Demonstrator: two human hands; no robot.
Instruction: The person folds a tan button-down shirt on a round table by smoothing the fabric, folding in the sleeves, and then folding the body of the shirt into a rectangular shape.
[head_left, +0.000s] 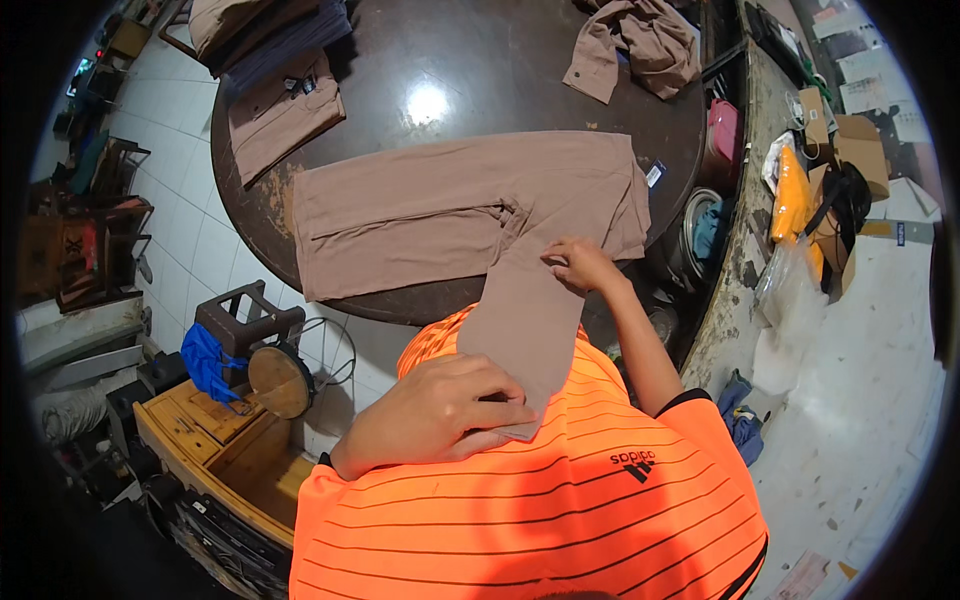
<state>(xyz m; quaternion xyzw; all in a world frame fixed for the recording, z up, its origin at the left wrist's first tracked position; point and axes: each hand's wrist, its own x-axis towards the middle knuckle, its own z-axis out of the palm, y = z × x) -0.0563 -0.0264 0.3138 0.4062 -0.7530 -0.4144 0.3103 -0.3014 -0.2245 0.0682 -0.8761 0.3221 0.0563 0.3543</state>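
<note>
A mauve-brown cloth garment (405, 195) lies spread across the near part of a dark round table (480, 67). A narrow, sleeve-like length of it (525, 315) comes over the table's edge towards my chest. Its end is pinched between the thumb and fingers of my left hand (446, 405), close to my orange shirt. Farther up the same length, my right hand (589, 264) rests on the cloth with bent fingers; whether they grip a fold is hidden. A tag (655, 174) sticks out at the garment's right end.
A folded brown garment (289, 112) and a clothes stack (270, 30) occupy the far left. A crumpled garment (645, 49) lies far right. At left are a plastic stool (251, 315) and wooden cabinet (202, 431); a worn ledge (739, 217) runs along the right.
</note>
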